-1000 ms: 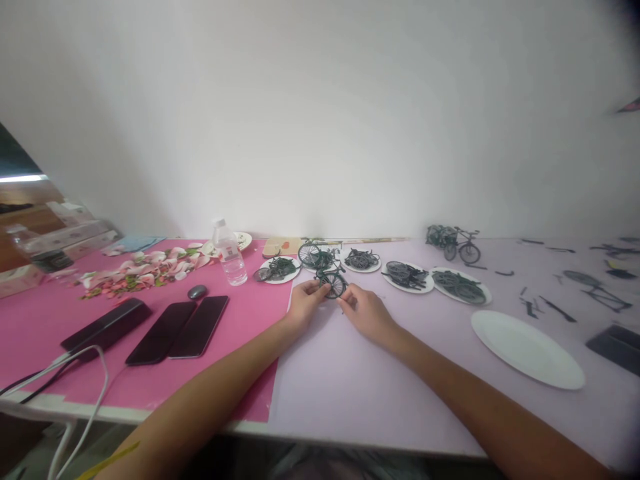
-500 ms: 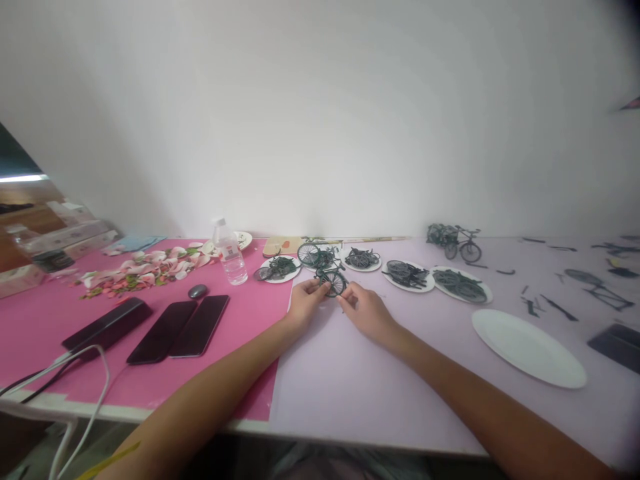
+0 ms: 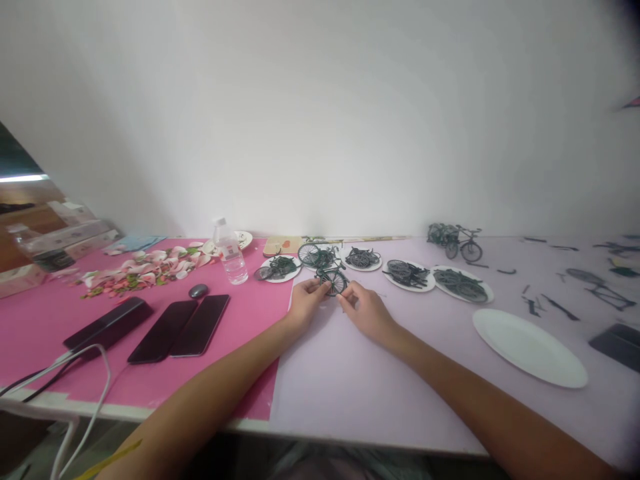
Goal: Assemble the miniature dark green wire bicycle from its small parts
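Observation:
A small dark green model bicycle (image 3: pixel 333 277) stands on the pale lilac table sheet (image 3: pixel 350 373) in the middle of the view. My left hand (image 3: pixel 306 300) pinches it from the left, fingers closed on its frame beside the near wheel. My right hand (image 3: pixel 367 309) pinches it from the right, fingers closed at the same wheel. Just behind the hands, several white plates hold dark bicycle parts: one plate of parts (image 3: pixel 280 268) to the left, one plate (image 3: pixel 361 259) behind, and two more (image 3: pixel 407 274) (image 3: pixel 461 283) to the right.
An empty white plate (image 3: pixel 529 347) lies at right, a finished model bicycle (image 3: pixel 463 247) behind it, loose parts (image 3: pixel 550 303) further right. On the pink mat: a water bottle (image 3: pixel 229 252), a mouse (image 3: pixel 199 291), two phones (image 3: pixel 180 328), a dark case (image 3: pixel 107 323), white cables (image 3: pixel 60 373), a pile of petals (image 3: pixel 145 270).
Almost nothing has changed. Both hands stay pinched on the model bicycle and shift only slightly; the camera view drifts a little.

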The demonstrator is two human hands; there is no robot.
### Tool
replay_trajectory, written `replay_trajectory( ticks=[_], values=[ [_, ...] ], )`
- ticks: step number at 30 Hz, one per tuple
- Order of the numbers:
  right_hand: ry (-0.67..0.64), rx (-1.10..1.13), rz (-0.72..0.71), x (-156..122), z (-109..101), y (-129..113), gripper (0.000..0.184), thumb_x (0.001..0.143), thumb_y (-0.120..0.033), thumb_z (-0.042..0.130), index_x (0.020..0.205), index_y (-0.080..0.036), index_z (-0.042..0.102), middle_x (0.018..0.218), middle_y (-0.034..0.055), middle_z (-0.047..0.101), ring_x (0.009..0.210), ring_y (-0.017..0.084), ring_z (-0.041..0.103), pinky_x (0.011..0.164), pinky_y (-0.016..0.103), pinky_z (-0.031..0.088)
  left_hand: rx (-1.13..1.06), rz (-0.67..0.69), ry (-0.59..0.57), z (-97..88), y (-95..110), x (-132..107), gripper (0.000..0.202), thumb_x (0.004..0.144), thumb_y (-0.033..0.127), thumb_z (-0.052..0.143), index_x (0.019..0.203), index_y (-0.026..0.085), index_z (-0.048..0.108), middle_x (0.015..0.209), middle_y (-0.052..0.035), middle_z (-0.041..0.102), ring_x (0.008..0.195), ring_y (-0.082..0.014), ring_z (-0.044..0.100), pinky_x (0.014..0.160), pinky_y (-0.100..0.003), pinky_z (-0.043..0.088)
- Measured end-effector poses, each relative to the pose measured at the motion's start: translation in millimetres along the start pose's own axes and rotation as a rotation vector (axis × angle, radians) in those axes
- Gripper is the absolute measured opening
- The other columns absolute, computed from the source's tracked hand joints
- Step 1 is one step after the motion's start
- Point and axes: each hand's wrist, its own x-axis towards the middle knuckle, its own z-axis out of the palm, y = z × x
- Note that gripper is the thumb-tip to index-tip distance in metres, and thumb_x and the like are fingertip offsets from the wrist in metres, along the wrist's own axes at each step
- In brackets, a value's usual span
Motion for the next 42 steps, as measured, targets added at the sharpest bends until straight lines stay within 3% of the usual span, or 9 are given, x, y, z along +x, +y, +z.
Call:
replay_trajectory(
  ticks=[8,15,23,27,32,37,42],
  values=[
    [0.019,0.008,0.012,0,-2,-3,0.019,0.095,-0.038,0.06,0.083,-0.024,0.058,0.073,0.0007,0.072,0.064,0.018,0.065,0.067,0.028,0.048,-0.007,-0.016,0.003,0.1,1,0,0.048,0.065,0.046,0.095,0.087,0.011,0.072,0.089,-0.0111,0.075,0.081,-0.0197,0.071,0.077,-0.03,0.058],
    [0.027,0.007,0.027,0,-3,-4,0.02,0.09,-0.039,0.066,0.079,-0.024,0.061,0.066,-0.001,0.068,0.06,0.017,0.062,0.061,0.027,0.045,-0.041,-0.079,-0.008,0.7,1,3,0.051,0.066,0.041,0.096,0.099,0.012,0.069,0.084,-0.0098,0.075,0.072,-0.0184,0.071,0.075,-0.032,0.06],
    [0.006,-0.009,0.036,0,-5,-8,0.026,0.09,-0.044,0.068,0.077,-0.023,0.064,0.07,-0.0001,0.071,0.064,0.017,0.063,0.063,0.026,0.044,-0.069,-0.063,-0.048,-0.6,3,0,0.054,0.063,0.034,0.098,0.102,0.013,0.067,0.088,-0.01,0.076,0.078,-0.0195,0.072,0.078,-0.032,0.059],
    [0.026,-0.08,0.025,7,-20,-4,0.044,0.105,-0.048,0.045,0.073,-0.022,0.061,0.069,0.0018,0.07,0.063,0.017,0.062,0.064,0.027,0.041,-0.049,-0.046,-0.073,-1.6,0,2,0.057,0.064,0.039,0.097,0.105,0.013,0.067,0.095,-0.0121,0.076,0.085,-0.021,0.073,0.081,-0.033,0.059],
    [0.122,-0.195,0.104,26,-52,22,0.038,0.107,-0.04,0.041,0.089,-0.021,0.069,0.078,0.0043,0.073,0.072,0.019,0.065,0.067,0.027,0.04,-0.053,-0.022,-0.056,-1.8,-3,3,0.062,0.063,0.045,0.096,0.106,0.013,0.066,0.093,-0.011,0.076,0.088,-0.0219,0.073,0.082,-0.034,0.059],
    [-0.003,-0.411,0.189,36,-68,45,0.023,0.101,-0.028,0.055,0.087,-0.021,0.072,0.093,0.0056,0.074,0.087,0.022,0.064,0.067,0.027,0.034,-0.072,-0.004,-0.061,-2.0,-5,4,0.062,0.063,0.047,0.096,0.104,0.013,0.065,0.093,-0.0101,0.076,0.086,-0.0207,0.072,0.081,-0.033,0.059],
    [-0.145,-0.396,0.095,31,-62,52,0.014,0.097,-0.024,0.064,0.091,-0.023,0.077,0.1,0.0045,0.075,0.098,0.022,0.064,0.074,0.026,0.037,-0.065,-0.005,-0.033,-0.7,-4,3,0.062,0.061,0.046,0.097,0.103,0.013,0.066,0.091,-0.0094,0.075,0.085,-0.0206,0.071,0.082,-0.034,0.058]
  ],
)
